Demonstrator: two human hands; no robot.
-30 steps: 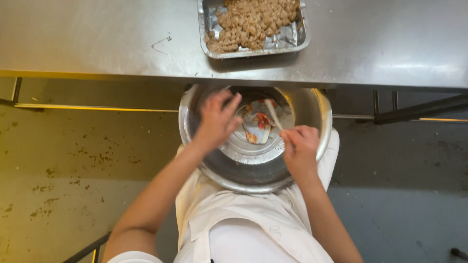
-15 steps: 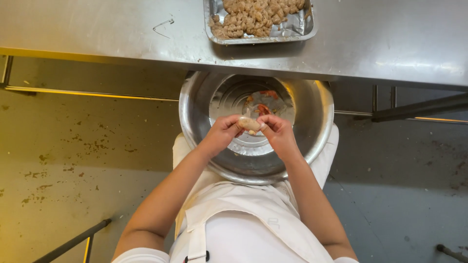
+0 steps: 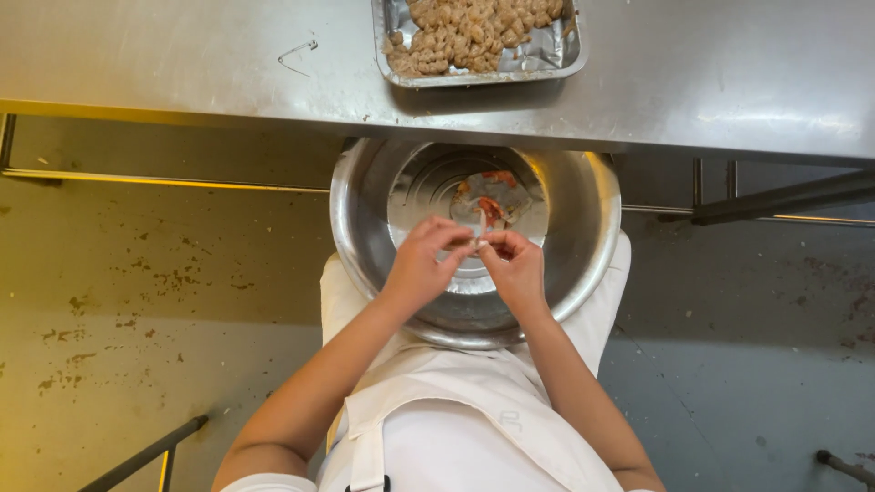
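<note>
Pinching a small pale shrimp-like piece (image 3: 480,239) between both hands, left hand (image 3: 421,264) and right hand (image 3: 515,267), above the round steel bowl (image 3: 583,264), you held something seemingly soft, slippery, light.

silver bowl (image 3: 583,264), white apron (image 3: 474,428), red-orange scraps (image 3: 490,208)

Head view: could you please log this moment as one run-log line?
left hand: pinching small pale piece | right hand: pinching same piece | under hands: metal bowl, reddish scraps | table: foil tray
</note>
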